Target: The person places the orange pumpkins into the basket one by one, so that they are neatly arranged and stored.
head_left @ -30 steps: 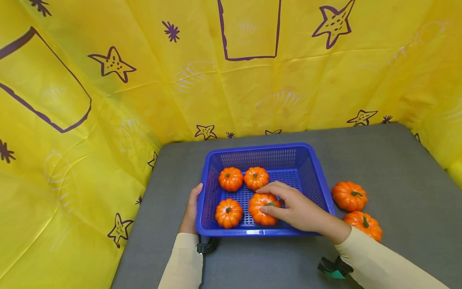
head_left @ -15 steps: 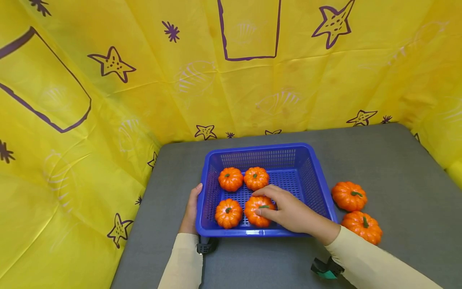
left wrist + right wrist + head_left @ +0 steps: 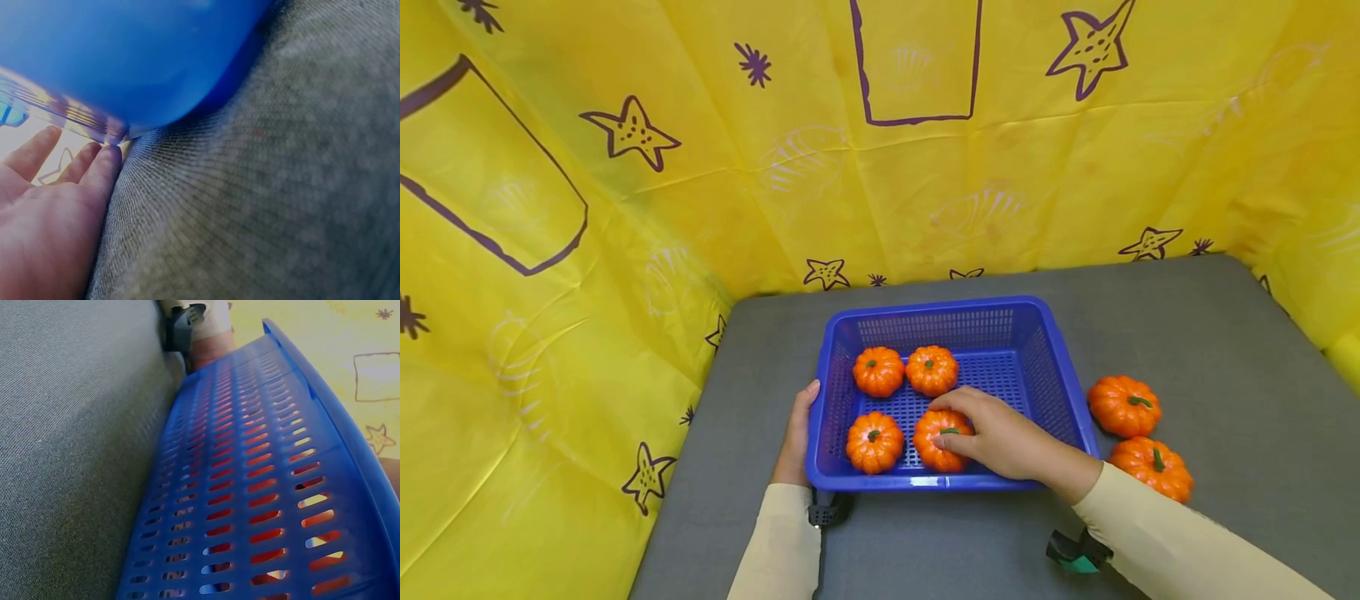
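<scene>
Inside a blue plastic basket (image 3: 940, 482), my right hand (image 3: 1000, 433) grips a small orange pumpkin (image 3: 929, 429) at the front, thumb near its green stem and fingers over its far side. The pumpkin is low in the basket; whether it touches the floor is unclear. A front-left pumpkin (image 3: 875, 443), a back-left pumpkin (image 3: 878, 372) and a back-middle pumpkin (image 3: 932, 371) sit around it. My left hand (image 3: 795, 433) rests against the basket's left outer side. In the left wrist view its fingers (image 3: 100, 169) stretch out to the slotted wall. The right wrist view shows mainly the basket's front wall (image 3: 250, 481).
On the grey table (image 3: 1232, 333), right of the basket, lie two more pumpkins, one behind (image 3: 1120, 407) and one in front (image 3: 1150, 471), close together. A yellow patterned cloth (image 3: 910, 183) hangs behind the table and along its sides.
Over the last second my right hand has shifted the gripped pumpkin slightly left and toward the basket's front, then a touch back right. The left hand and basket have stayed put.
</scene>
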### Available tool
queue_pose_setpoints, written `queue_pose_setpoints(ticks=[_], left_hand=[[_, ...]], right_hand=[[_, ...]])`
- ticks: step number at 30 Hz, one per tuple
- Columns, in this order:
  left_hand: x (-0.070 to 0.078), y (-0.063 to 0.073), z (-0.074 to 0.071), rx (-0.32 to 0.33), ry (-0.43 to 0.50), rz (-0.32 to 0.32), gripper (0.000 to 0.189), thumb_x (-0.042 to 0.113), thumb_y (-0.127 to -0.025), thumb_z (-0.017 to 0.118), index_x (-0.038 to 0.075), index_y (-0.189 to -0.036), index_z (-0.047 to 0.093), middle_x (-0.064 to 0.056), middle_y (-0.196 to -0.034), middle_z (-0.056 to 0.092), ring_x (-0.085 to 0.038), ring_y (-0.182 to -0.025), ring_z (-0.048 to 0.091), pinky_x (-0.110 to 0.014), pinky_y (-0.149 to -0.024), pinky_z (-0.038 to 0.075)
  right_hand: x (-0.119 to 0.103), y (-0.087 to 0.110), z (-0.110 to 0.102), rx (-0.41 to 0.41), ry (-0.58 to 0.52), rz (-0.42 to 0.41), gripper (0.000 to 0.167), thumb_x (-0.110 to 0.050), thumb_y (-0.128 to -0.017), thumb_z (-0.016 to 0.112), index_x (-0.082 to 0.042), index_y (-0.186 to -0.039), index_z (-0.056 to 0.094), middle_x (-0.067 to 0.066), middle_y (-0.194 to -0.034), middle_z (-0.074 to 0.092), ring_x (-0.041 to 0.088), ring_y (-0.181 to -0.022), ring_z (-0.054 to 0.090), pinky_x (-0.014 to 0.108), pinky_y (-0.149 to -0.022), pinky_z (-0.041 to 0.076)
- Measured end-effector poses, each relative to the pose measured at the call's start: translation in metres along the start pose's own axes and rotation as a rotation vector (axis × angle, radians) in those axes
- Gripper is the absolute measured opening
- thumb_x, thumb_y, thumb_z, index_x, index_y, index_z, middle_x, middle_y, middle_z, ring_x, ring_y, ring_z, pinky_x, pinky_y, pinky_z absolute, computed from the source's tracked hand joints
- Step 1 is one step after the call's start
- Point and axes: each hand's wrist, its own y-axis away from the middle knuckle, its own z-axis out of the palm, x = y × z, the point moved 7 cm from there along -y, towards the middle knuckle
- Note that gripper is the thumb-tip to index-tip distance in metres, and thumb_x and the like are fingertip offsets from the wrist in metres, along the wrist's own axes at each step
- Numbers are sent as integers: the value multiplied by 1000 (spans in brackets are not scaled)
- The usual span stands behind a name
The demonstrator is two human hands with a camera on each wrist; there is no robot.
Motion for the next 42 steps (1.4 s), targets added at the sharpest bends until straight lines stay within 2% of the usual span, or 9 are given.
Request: queue_pose_setpoints(ticks=[13,19,27,33,36,42], left_hand=[[0,1,0,-15,-6,2,79,64,-106,41,14,-168,38,-19,-157,52,-30,-130,60,-45,-108,51],[0,0,1,-22,-7,1,81,63,-106,39,12,-169,35,-19,-157,52,-29,-129,59,-44,-108,50],[0,-1,-1,-1,-11,4,81,64,-106,40,11,-167,38,-18,-154,54,-29,-127,61,-44,-106,51],[-1,-1,-1,13,-4,6,81,63,-106,40,10,-167,38,-15,-151,57,-28,-126,61,-42,-106,51],[-1,-1,-1,11,-8,4,81,63,-106,40,10,-167,38,-17,-152,56,-28,-127,61,-42,-106,51],[-1,1,-1,11,-5,-8,80,63,-106,40,11,-167,39,-20,-154,53,-30,-128,60,-43,-105,51]], right_hand=[[4,0,3,-54,5,42,41,-25,-103,77,-5,-138,68,9,-132,66,29,-121,62,57,-106,48],[5,0,5,-72,-6,54,44,-27,-103,77,-4,-140,66,11,-135,64,32,-124,61,58,-109,47],[1,1,2,-58,-34,33,41,-25,-104,76,-4,-138,67,10,-132,64,32,-123,61,58,-107,47],[3,2,-1,-38,-66,59,43,-28,-105,75,-7,-140,67,13,-135,64,31,-117,61,57,-103,50],[4,3,-2,-30,-85,65,43,-28,-105,75,-8,-142,67,14,-137,64,29,-114,62,56,-101,51],[5,3,-5,-2,-120,55,41,-27,-105,75,-9,-142,68,13,-138,64,33,-116,61,59,-101,51]])
